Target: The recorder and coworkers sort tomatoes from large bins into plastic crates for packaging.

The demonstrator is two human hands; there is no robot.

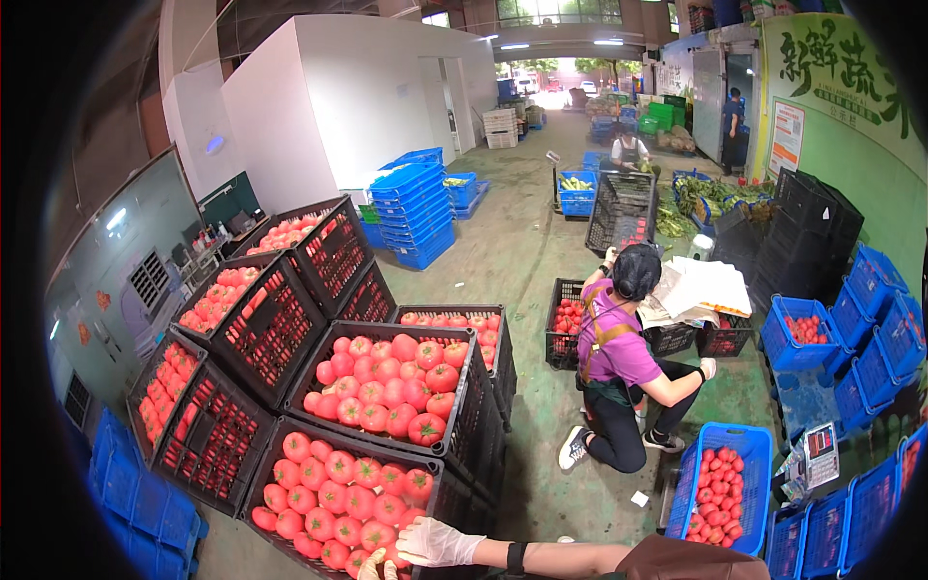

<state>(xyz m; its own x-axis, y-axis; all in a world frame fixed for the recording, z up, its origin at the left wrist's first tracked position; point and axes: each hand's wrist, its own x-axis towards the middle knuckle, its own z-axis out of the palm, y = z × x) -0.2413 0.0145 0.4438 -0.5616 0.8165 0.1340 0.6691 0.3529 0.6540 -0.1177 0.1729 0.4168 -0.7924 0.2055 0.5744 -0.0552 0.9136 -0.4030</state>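
In front of me stands a black slatted crate (pixel 266 459) filled with red tomatoes (pixel 332 496). My right hand (pixel 440 543), in a pale glove, lies over the crate's near right side, its fingers bent down against the tomatoes there. What those fingers hold, if anything, is hidden. Beside it, at the lower edge, only the gloved fingers of my left hand (pixel 379 566) show, spread apart close to the nearest tomatoes; the rest is cut off. Directly beyond is another black crate (pixel 462 425), heaped with tomatoes.
More black tomato crates (pixel 253 324) are stacked at left. A co-worker (pixel 623 353) in a purple shirt kneels to the right, near a blue basket (pixel 759 454) of tomatoes. A scale (pixel 820 454) and blue crates (pixel 875 280) line the right; more blue crates (pixel 414 213) stand farther back.
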